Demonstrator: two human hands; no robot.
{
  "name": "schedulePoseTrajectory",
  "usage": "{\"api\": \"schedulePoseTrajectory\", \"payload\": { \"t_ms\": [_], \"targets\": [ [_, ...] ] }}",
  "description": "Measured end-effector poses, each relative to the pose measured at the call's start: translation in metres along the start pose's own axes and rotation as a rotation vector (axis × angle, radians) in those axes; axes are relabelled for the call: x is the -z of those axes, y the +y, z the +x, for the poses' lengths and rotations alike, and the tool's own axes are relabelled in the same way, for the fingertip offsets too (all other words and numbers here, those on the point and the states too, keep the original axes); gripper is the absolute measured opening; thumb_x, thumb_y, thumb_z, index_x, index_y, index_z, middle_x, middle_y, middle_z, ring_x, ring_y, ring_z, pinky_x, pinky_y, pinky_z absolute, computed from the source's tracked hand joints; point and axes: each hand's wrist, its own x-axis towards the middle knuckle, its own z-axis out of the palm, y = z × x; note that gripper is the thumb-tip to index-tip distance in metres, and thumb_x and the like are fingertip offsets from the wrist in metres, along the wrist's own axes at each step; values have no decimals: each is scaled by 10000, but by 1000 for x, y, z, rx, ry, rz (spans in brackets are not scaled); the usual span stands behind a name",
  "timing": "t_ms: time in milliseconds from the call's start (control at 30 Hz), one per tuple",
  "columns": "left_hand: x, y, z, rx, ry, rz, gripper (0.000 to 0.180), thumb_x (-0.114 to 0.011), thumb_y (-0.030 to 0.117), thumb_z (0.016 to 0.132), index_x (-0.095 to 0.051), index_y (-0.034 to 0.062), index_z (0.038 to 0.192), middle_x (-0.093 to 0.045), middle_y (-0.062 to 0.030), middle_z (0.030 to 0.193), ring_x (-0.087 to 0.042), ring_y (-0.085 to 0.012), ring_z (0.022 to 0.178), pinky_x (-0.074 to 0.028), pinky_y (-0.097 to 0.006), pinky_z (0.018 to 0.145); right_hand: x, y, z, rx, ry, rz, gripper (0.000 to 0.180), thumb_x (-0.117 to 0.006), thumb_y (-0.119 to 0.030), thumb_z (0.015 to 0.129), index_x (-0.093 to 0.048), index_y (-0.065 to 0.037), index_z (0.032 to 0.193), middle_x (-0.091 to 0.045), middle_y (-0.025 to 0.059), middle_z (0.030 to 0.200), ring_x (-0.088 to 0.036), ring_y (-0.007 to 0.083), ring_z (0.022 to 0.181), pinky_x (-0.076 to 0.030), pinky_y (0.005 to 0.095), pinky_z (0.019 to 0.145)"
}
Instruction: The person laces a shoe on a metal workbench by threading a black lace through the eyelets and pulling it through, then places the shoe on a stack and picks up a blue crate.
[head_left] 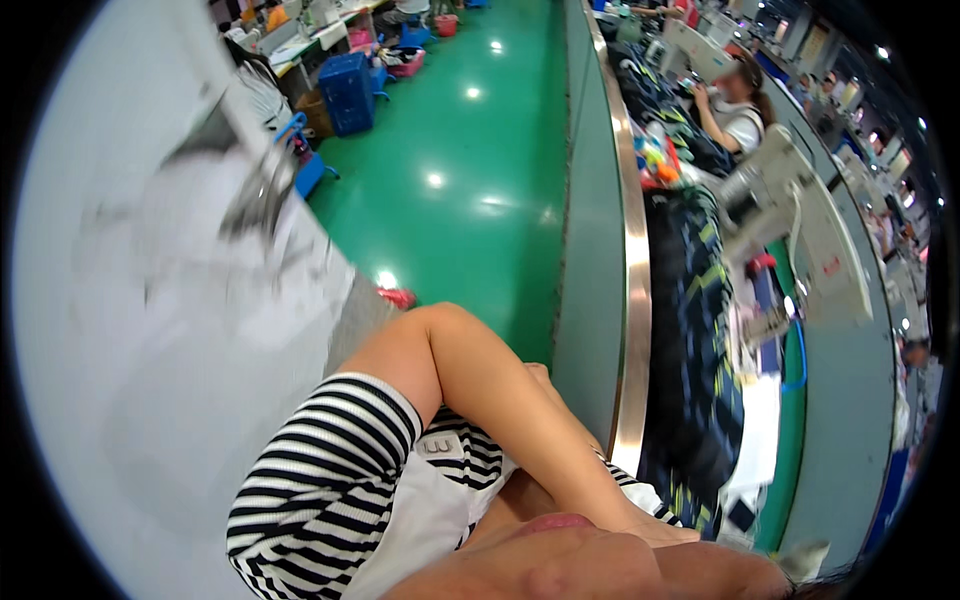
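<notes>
Hands are hard to see here. The left forearm (pixel 520 420) is bent, with the elbow up in the middle. It runs down and to the right, to the near edge. The left hand sits at the end of it, but skin there hides it, so I cannot tell if it is open or closed. It holds nothing that I can see. The right hand does not show.

A striped sleeve (pixel 320 470), black and white, covers the upper arm. Just beside it is the white front of the shirt (pixel 420 520).

To the right of the forearm runs a grey-green table wall (pixel 585 300) with a shiny metal rim (pixel 632 300). The forearm is near the rim.

Past the rim, on the table, lies the dark cloth (pixel 690 350) with yellow-green stripes. It is the nearest thing to the arm, just right of the rim, and it goes from near to far. A white sewing machine (pixel 800 230) stands to the right of the cloth.

Far off on the right, another person (pixel 735 105) sits at the same table.

To the left is the shiny green floor (pixel 460 150). A blue crate (pixel 348 92) stands on it, far left. A blurry white shape (pixel 150 350) fills the left side.
</notes>
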Motion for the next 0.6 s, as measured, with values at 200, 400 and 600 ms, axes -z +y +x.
{"api": "schedulePoseTrajectory", "payload": {
  "t_ms": [200, 400, 600],
  "targets": [
    [193, 13, -68, -44, 117, 50, 330, -589, 267, 958, -590, 3, 1156, -637, -139, 1093, -561, -328, 1094, -435, -447, 958, -121, -288, 104, 229, -324, -452, 208, -568, -177, 961, -612, -31, 1102, -675, 78, 878, -617, 127, 702, -483, 278, 579],
    [371, 18, -167, -87, 117, 84, 337, -591, 268, 957, -588, 2, 1163, -637, -139, 1097, -559, -327, 1101, -433, -446, 964, -147, -462, 253, 454, -467, -615, 158, -551, -195, 961, -603, -46, 956, -649, 28, 773, -577, 102, 637, -456, 275, 557],
    [554, 54, -266, -128, 129, 100, 344, -594, 270, 956, -586, 1, 1170, -637, -138, 1101, -558, -325, 1108, -430, -446, 970, -29, -515, 353, 240, -69, -913, 165, -547, -168, 884, -625, -67, 780, -626, 78, 687, -564, 186, 582, -443, 346, 521]
  ]
}}
